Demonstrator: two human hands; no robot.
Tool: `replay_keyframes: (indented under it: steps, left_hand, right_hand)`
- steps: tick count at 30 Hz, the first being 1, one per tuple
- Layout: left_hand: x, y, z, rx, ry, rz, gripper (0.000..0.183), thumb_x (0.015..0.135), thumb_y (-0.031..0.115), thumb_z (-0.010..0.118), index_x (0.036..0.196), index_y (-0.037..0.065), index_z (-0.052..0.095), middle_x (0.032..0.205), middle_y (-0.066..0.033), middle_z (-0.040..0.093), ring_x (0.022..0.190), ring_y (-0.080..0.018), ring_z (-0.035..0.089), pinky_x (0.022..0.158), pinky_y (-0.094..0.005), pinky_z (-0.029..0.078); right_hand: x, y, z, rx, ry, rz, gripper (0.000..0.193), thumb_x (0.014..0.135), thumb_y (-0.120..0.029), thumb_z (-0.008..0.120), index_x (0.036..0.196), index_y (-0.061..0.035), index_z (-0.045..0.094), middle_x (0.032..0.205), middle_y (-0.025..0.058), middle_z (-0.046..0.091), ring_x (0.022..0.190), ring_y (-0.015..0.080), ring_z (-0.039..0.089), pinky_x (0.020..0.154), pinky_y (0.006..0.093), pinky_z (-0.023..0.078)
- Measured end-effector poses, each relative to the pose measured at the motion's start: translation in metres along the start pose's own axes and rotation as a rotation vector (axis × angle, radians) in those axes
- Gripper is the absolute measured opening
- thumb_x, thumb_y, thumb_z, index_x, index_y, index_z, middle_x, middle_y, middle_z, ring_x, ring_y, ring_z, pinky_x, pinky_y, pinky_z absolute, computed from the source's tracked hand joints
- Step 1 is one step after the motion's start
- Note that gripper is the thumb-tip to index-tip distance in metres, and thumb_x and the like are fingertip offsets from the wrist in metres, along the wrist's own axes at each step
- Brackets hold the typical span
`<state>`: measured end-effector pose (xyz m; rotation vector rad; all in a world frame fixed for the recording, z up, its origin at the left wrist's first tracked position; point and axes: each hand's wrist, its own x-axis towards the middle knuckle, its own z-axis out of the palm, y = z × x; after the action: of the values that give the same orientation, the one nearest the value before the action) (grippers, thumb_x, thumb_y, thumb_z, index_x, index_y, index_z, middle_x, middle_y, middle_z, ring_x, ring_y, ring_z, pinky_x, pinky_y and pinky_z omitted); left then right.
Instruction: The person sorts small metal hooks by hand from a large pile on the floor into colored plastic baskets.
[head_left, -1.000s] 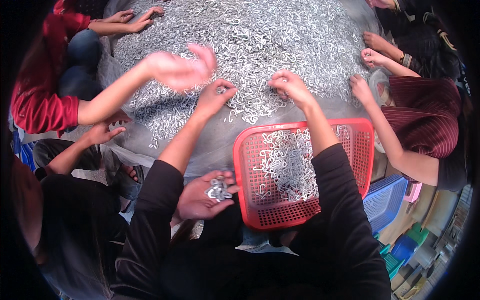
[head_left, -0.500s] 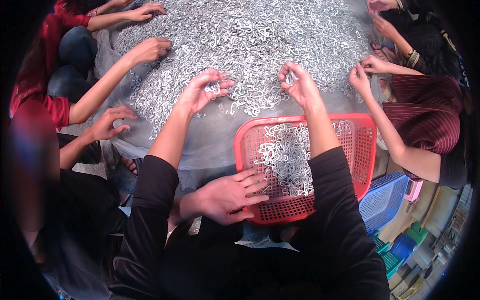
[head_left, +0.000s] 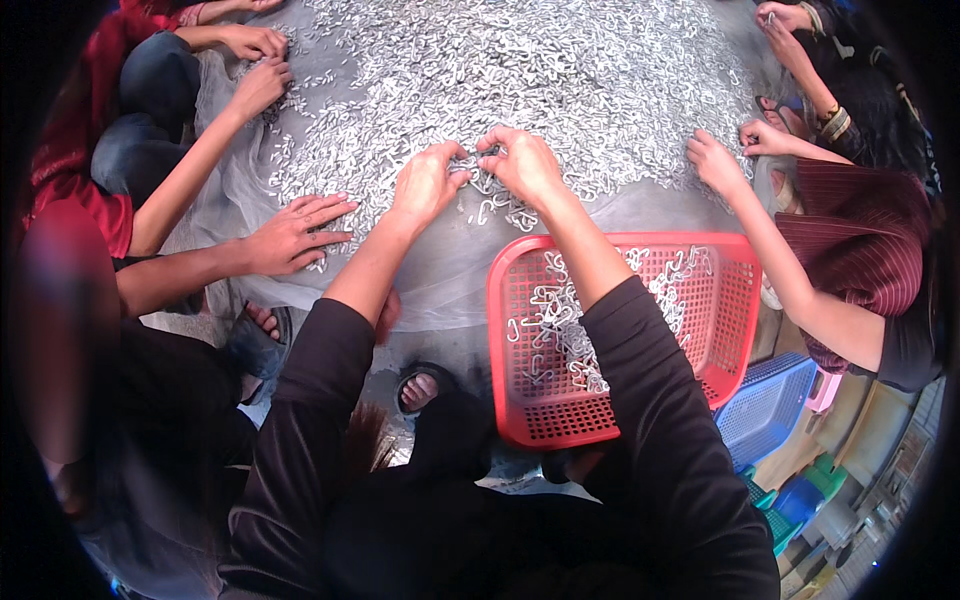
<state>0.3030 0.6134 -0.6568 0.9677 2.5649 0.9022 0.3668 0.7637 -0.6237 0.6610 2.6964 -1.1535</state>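
Observation:
A wide pile of small bent silver metal hooks spreads in front of me. Over its near edge my left hand and my right hand are close together, fingertips almost meeting. Both have thumb and finger bent into a pinch; whatever sits between them is too small and covered to make out. A few loose hooks lie just under my right hand. Below my right forearm stands a red plastic basket with more metal hooks inside; my sleeve hides part of them.
Co-workers' hands reach in at the left and right edges of the pile. A translucent sheet lies beneath it. Blue baskets and green baskets stand at lower right. A sandalled foot is below my left forearm.
My hands have come together, the right moving left and the left moving slightly right. A co-worker's open hand has withdrawn from the red basket. Other hands at the left have shifted along the pile.

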Motion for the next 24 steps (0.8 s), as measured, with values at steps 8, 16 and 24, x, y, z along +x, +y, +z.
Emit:
replay_keyframes:
  steps: [8,16,24]
  left_hand:
    - [0.004,-0.023,-0.039,-1.238,-0.262,-0.646,0.016,0.080,0.018,0.062,0.091,0.007,0.059,0.079,0.0007,0.058,0.065,-0.0066,0.052,0.052,-0.0210,0.041]
    - [-0.012,-0.046,-0.069,-1.624,-0.248,-0.496,0.023,0.083,0.028,0.057,0.089,0.006,0.055,0.084,-0.0064,0.056,0.080,-0.0191,0.058,0.059,-0.0294,0.044]
    - [-0.022,-0.036,-0.026,-0.816,-0.286,-0.535,0.019,0.077,0.023,0.065,0.087,0.008,0.060,0.070,-0.0042,0.061,0.063,-0.0167,0.060,0.052,-0.0317,0.044]
  right_hand:
    - [0.011,0.023,0.011,0.127,0.019,-0.054,0.017,0.072,-0.026,0.066,0.082,-0.0131,0.067,0.082,0.0119,0.065,0.081,0.0276,0.061,0.074,0.0371,0.047]
    - [0.003,-0.005,0.033,-0.381,-0.096,-0.212,0.026,0.068,-0.026,0.069,0.089,-0.0119,0.062,0.087,0.0118,0.063,0.082,0.0291,0.061,0.070,0.0392,0.048]
    - [-0.003,0.029,-0.007,0.915,-0.335,0.130,0.022,0.074,-0.016,0.064,0.091,-0.0046,0.058,0.083,0.0026,0.060,0.077,0.0146,0.058,0.058,0.0271,0.043]
